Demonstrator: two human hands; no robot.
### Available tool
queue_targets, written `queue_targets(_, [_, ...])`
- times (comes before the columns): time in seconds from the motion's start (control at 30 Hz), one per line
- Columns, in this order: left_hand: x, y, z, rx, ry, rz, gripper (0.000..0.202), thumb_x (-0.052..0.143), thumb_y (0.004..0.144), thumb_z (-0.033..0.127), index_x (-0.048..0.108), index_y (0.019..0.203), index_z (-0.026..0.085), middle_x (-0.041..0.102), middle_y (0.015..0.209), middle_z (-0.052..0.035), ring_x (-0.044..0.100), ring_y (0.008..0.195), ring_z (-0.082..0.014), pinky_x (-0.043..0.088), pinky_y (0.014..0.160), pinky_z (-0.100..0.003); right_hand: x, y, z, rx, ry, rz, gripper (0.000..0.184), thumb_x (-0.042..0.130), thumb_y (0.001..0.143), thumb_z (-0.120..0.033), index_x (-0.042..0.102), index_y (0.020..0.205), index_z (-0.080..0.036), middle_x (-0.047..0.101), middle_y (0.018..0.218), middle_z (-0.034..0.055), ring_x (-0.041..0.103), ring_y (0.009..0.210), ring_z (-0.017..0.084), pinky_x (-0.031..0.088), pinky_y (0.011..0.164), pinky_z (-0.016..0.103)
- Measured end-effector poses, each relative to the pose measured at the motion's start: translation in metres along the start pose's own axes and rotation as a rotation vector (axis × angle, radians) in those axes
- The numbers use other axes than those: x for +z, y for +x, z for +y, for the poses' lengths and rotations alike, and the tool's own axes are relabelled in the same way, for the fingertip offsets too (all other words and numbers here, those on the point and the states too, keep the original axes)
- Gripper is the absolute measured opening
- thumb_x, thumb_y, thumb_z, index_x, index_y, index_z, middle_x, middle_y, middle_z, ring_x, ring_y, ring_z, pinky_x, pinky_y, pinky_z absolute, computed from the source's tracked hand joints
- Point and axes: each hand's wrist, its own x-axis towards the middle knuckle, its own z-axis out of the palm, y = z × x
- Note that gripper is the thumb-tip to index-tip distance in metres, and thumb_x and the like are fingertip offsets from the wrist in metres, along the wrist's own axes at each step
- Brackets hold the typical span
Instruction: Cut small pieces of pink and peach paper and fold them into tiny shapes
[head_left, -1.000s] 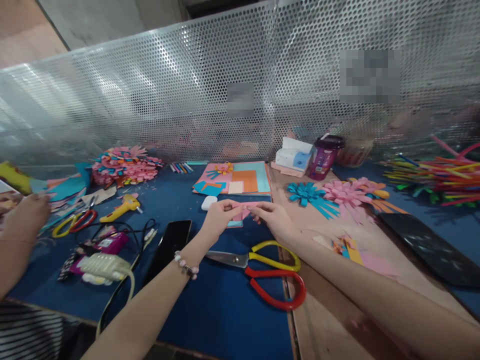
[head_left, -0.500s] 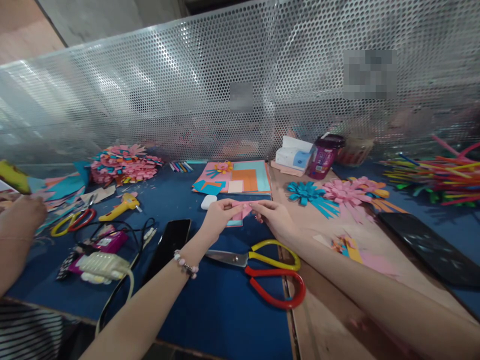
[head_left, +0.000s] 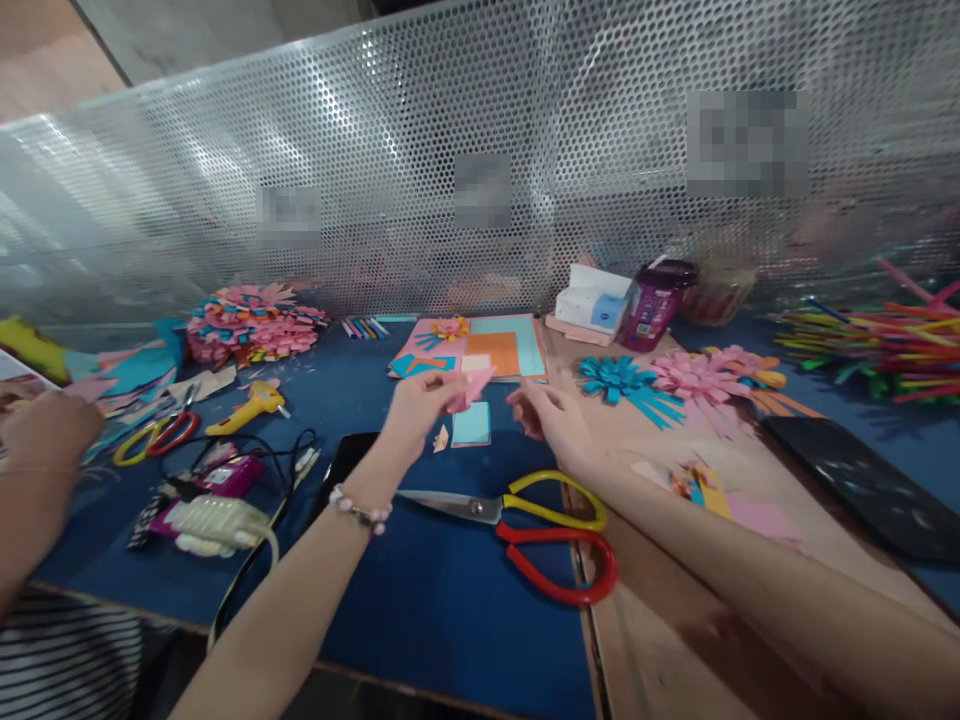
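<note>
While the left hand (head_left: 415, 415), angled inward, pinches pink paper (head_left: 478, 384), right hand (head_left: 556, 425) free nearby, fingers (head_left: 531, 394) loosely curled

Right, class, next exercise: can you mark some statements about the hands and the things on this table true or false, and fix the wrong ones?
1. The left hand holds pink paper. True.
2. The right hand grips the same paper. False: it is apart from it.
3. The large scissors have one yellow and one red handle. True.
4. The beaded bracelet is on the right wrist. False: it is on the left.
5. In the picture, the purple cup stands right of the tissue pack. True.
</note>
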Motion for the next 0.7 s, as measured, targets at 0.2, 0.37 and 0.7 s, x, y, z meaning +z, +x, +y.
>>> queue_targets(0.2, [-0.056, 0.012, 0.055, 0.064, -0.004, 0.060, 0.022, 0.075, 0.058, 0.023, 0.065, 0.073, 0.010, 0.061, 0.060, -0.0018, 0.061, 0.062, -0.0138, 0.052, 0.067, -0.029, 0.082, -0.016, -0.020, 0.472, -0.326, -0.790, 0.070, 0.036, 0.075, -0.071, 0.060, 0.052, -0.010, 0.060, 0.045, 0.0108, 0.055, 0.035, 0.015, 0.039, 0.032, 0.022])
queue_targets(0.37, [-0.075, 0.010, 0.063, 0.081, 0.050, 0.089, 0.022, 0.073, 0.060, 0.023, 0.066, 0.076, 0.010, 0.063, 0.067, -0.0035, 0.061, 0.064, -0.0133, 0.053, 0.066, -0.028, 0.164, -0.009, -0.024, 0.806, -0.748, -1.400, 0.089, 0.012, 0.077, -0.075, 0.066, 0.064, -0.004, 0.065, 0.055, 0.0189, 0.061, 0.044, 0.017, 0.042, 0.035, 0.021])
queue_targets(0.7, [-0.084, 0.007, 0.050, 0.076, 0.065, 0.063, 0.023, 0.073, 0.059, 0.025, 0.065, 0.076, 0.010, 0.063, 0.067, -0.0034, 0.062, 0.066, -0.0141, 0.052, 0.066, -0.028, 0.208, -0.001, -0.001, 0.950, -1.035, -1.398, 0.087, 0.017, 0.082, -0.068, 0.069, 0.087, 0.002, 0.065, 0.061, 0.0213, 0.052, 0.037, 0.016, 0.029, 0.027, 0.022])
